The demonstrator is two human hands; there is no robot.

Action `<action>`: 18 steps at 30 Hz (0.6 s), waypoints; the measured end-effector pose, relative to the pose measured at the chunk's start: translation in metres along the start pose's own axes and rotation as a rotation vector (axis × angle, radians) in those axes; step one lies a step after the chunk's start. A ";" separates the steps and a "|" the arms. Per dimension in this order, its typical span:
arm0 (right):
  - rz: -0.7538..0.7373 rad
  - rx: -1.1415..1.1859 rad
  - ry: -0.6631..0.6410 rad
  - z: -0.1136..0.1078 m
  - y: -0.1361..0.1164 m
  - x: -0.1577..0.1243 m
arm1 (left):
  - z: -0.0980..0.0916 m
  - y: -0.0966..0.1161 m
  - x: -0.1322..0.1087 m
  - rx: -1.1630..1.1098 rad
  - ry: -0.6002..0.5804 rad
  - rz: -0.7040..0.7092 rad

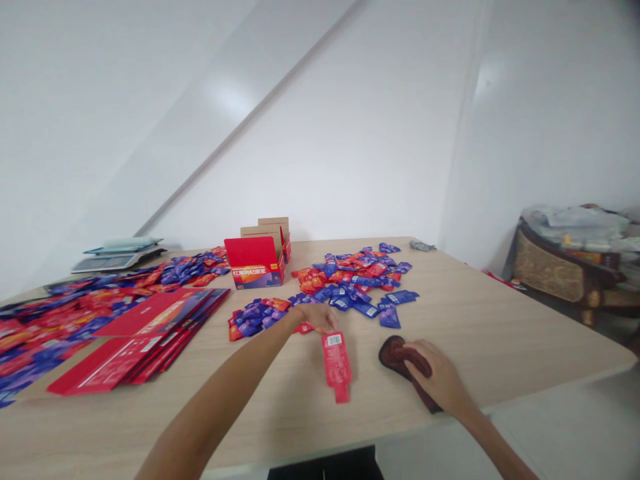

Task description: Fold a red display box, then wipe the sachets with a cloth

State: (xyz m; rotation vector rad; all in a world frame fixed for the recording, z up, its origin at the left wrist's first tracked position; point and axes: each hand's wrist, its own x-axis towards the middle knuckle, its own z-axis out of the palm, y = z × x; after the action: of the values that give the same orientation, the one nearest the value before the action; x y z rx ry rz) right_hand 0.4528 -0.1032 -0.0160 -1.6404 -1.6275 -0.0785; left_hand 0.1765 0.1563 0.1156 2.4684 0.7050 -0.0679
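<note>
My left hand (pixel 320 317) is closed on the upper end of a red sachet (pixel 338 368), whose narrow spout end points toward me over the table. Just beyond that hand lies a small group of purple and orange sachets (pixel 256 316). My right hand (pixel 440 375) grips a dark brown cloth (pixel 400 353), bunched under the fingers and resting on the table near the front edge. A larger heap of blue and red sachets (pixel 357 275) spreads behind both hands.
Red open cartons (pixel 256 275) stand at the back. Flattened cartons (pixel 135 340) are stacked at left, beside a long pile of sachets (pixel 45 320). A scale (pixel 118 259) sits at the far left, a grey crumpled item (pixel 423 246) at the far right corner. A cluttered chair (pixel 550 267) stands beyond.
</note>
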 end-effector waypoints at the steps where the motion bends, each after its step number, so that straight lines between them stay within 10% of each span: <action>1: 0.001 -0.003 0.003 0.000 0.000 0.000 | 0.003 0.006 0.011 0.024 -0.049 0.014; 6: 0.002 -0.008 -0.003 -0.003 -0.004 0.000 | 0.022 0.032 0.052 0.130 -0.247 0.081; 10: 0.002 -0.005 0.004 -0.005 -0.006 0.002 | 0.026 0.044 0.053 0.193 -0.167 0.178; 18: 0.002 0.008 -0.013 -0.007 -0.008 0.003 | 0.066 0.066 -0.051 0.261 0.154 0.449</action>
State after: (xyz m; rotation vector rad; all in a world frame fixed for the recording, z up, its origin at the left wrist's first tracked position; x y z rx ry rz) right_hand 0.4495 -0.1061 -0.0059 -1.6400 -1.6335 -0.0609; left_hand 0.1723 0.0503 0.1041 2.8474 0.1952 0.2157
